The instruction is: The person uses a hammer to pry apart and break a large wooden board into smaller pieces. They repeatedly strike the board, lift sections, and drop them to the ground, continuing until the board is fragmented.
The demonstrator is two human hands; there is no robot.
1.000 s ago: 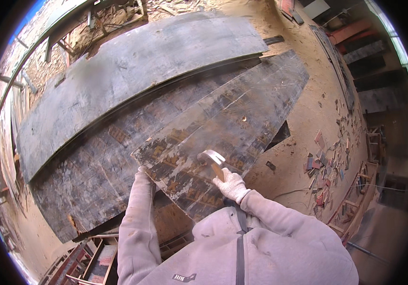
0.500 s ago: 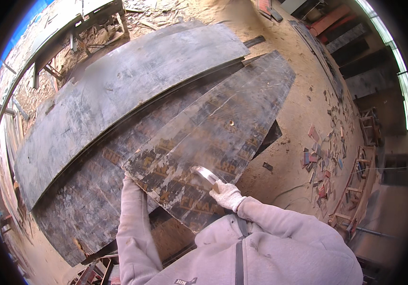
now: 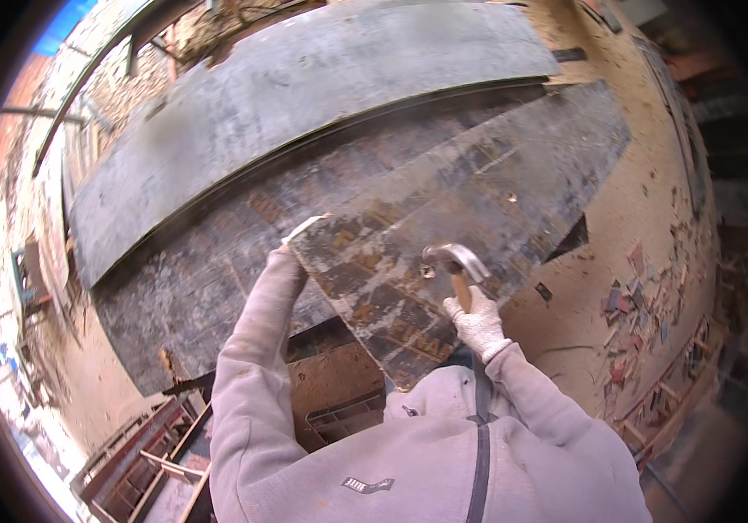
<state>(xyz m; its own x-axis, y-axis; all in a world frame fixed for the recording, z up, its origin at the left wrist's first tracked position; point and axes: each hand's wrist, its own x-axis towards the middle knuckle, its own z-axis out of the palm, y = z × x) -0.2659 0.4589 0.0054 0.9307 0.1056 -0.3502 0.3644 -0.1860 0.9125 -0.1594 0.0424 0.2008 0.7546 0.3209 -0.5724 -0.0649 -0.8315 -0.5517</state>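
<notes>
A worn dark plywood panel (image 3: 557, 144) with a scuffed film face and faded orange printing slants across the middle. At its left corner, my gloved left hand (image 3: 304, 230) is closed around the edge, its fingers partly hidden. My right hand (image 3: 480, 328), in a white knit glove, grips the wooden handle of a claw hammer (image 3: 461, 260). The metal head is just above the panel's face. Beside it is a small chipped, pale-rimmed spot (image 3: 427, 272), and another chipped spot (image 3: 512, 199) lies farther up the panel.
Beneath the panel lies another dark sheet (image 3: 191, 301), with a long grey sheet (image 3: 322, 83) overlapping it behind. Wood scraps (image 3: 622, 301) litter the sandy ground at right. Timber framing (image 3: 143, 462) stands at lower left, and a ladder-like wooden frame (image 3: 675, 392) at lower right.
My view has shifted, so the sheets appear higher and farther right. The hammer's head has turned in my right hand. More of my left glove shows at the panel's corner.
</notes>
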